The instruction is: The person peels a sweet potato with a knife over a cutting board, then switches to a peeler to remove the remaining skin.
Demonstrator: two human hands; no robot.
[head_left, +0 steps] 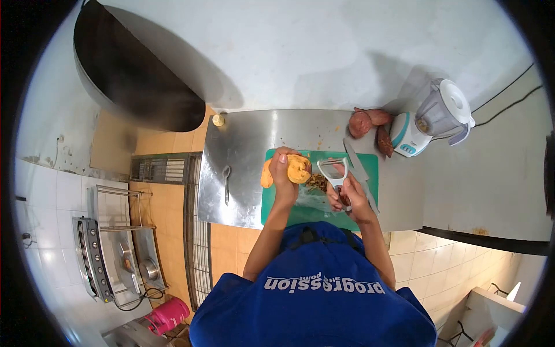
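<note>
My left hand is wrapped round a peeled sweet potato with bright orange flesh, above the left part of a green cutting board. In my right hand is a white Y-shaped peeler, held by its handle with the blade end pointing away from me. The blade is apart from the sweet potato. Between the hands, a heap of brownish peelings lies on the board, with what looks like clear plastic beside it. A large knife rests along the board's right side.
Several unpeeled reddish sweet potatoes sit at the back right of the steel table, next to a blender. A spoon lies on the left, and a small yellowish round object stands at the back-left corner.
</note>
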